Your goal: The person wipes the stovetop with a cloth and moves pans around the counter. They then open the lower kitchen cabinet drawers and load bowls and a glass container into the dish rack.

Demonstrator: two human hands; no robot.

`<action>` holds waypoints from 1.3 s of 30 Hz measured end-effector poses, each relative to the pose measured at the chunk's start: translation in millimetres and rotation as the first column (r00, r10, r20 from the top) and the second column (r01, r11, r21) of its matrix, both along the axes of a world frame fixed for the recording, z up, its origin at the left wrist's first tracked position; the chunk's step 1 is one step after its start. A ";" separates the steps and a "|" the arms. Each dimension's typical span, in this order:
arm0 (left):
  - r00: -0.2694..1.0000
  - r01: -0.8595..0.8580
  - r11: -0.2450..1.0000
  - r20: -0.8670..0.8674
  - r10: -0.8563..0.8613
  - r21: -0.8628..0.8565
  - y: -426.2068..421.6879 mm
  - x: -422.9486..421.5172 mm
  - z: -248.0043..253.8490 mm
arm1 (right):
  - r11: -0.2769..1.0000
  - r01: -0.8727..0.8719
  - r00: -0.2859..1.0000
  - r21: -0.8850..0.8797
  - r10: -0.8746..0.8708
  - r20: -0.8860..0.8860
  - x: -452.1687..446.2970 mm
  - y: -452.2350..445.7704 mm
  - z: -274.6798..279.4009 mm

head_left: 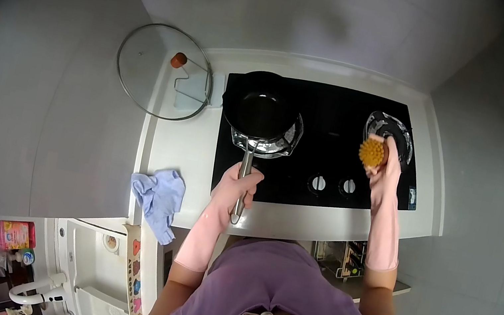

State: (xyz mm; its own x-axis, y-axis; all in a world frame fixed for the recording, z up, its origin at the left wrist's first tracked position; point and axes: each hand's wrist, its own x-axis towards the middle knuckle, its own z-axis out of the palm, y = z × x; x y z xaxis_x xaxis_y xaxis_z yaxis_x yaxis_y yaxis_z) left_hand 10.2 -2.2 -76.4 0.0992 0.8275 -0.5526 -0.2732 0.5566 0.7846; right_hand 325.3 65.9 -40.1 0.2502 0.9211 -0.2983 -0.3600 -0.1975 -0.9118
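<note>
Both hands wear pink rubber gloves. My left hand (235,188) is closed around the metal handle of a black frying pan (262,107), which sits over the left burner (286,144) of the black glass cooktop (337,105). In my right hand (387,166) is a round scrubbing brush (372,153), its yellow bristles facing left. That hand is just in front of the right burner (404,136) and overlaps its near edge in view.
A glass lid (138,73) leans at the left on a wire stand (191,85). A blue cloth (158,198) hangs over the counter's front left edge. Farther left is a white sink (101,269) with a faucet (37,287). Two knobs (317,182) are on the cooktop's front.
</note>
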 end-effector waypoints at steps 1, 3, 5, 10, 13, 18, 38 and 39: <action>1.000 -0.005 1.000 0.007 0.005 -0.017 2.7 1.3 -2.9 | 1.000 -0.004 1.000 -0.001 0.004 -0.014 0.3 -8.8 -3.3; 1.000 0.003 0.999 0.011 -0.003 -0.032 6.5 5.0 -3.2 | 0.999 0.031 1.000 -0.014 -0.031 0.001 -0.9 -20.5 -13.2; 1.000 -0.006 0.999 -0.017 0.005 -0.038 8.4 11.5 0.2 | 0.996 0.047 0.998 -0.075 -0.050 -0.045 -4.8 -30.5 -15.3; 0.999 -0.007 0.998 -0.034 0.005 -0.068 16.0 22.6 -4.3 | 0.996 0.003 0.992 -0.084 -0.014 -0.129 -8.1 -42.4 -24.6; 0.999 0.006 0.997 -0.039 -0.009 -0.071 15.6 30.8 -10.0 | 0.993 -0.027 0.977 -0.113 0.002 -0.215 -8.8 -41.6 -38.6; 0.999 0.028 0.999 0.038 -0.027 -0.042 6.3 36.8 -13.1 | 0.990 -0.102 0.940 -0.096 0.065 -0.336 -26.9 -43.6 -45.7; 0.883 -0.233 0.877 -0.287 0.372 0.420 -14.9 2.1 -9.2 | 0.969 -0.174 0.858 0.177 0.237 -0.455 -71.0 -40.4 -38.7; 0.799 -0.151 0.806 -0.409 0.441 0.573 -17.7 1.9 1.0 | 0.956 -0.192 0.914 0.220 0.256 -0.315 -86.9 -48.9 -20.1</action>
